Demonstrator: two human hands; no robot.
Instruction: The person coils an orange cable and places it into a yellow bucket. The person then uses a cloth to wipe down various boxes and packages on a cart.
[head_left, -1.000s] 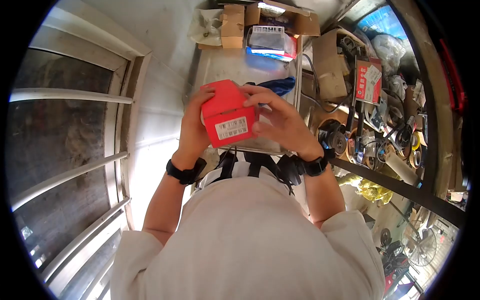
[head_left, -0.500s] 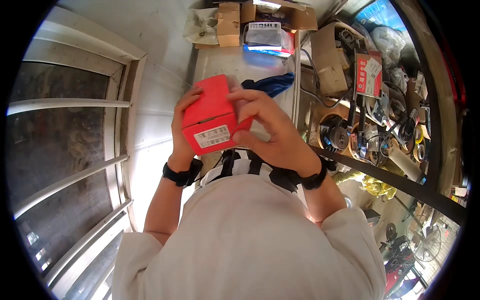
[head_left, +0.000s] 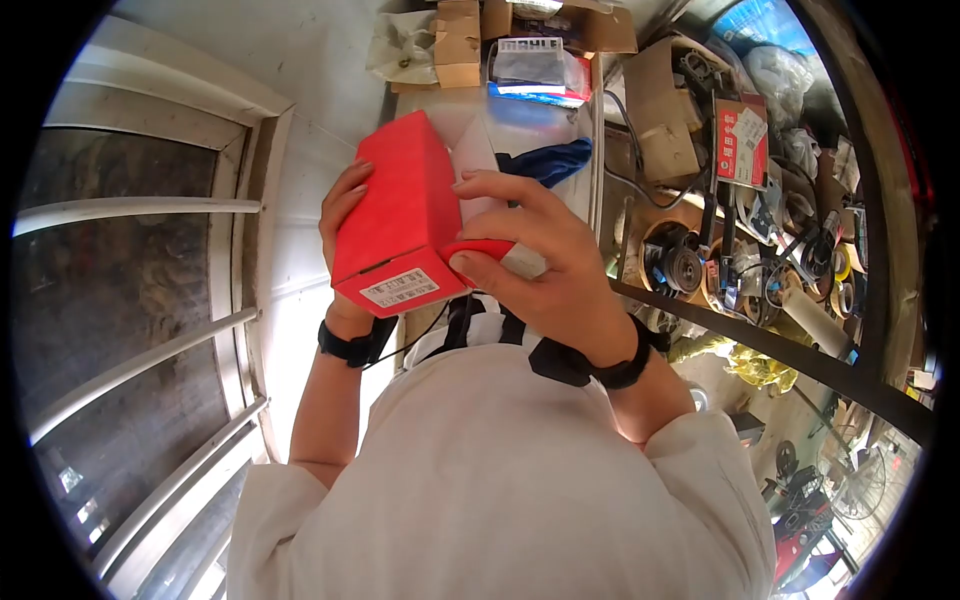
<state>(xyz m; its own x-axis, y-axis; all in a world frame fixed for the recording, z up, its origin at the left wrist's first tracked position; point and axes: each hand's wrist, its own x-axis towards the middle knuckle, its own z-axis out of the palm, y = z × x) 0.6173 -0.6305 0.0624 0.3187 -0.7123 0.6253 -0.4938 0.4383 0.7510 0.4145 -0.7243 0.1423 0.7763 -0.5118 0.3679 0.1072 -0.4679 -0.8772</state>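
Note:
A red cardboard box (head_left: 395, 205) is held up in front of my chest, tilted, with a white printed label (head_left: 400, 289) on its near end. My left hand (head_left: 343, 212) wraps round its left side, fingertips on the red face. At the right side, my right hand (head_left: 565, 265) pinches a red end flap (head_left: 492, 246) between thumb and fingers. A pale flap (head_left: 474, 150) stands out along that side, so the box is at least partly open there. What lies inside is hidden from this angle.
Beyond the box, a dark blue cloth (head_left: 550, 162) lies on a pale surface, with a MAHLE box (head_left: 530, 68) and open cartons farther back. Cluttered shelving with a red-and-white box (head_left: 740, 145) and belt coils (head_left: 680, 265) stands right. A barred window (head_left: 140, 210) is left.
The box has turned and moved slightly left, and its right side has opened wider, showing a pale flap. My right hand has pulled the red end flap farther out.

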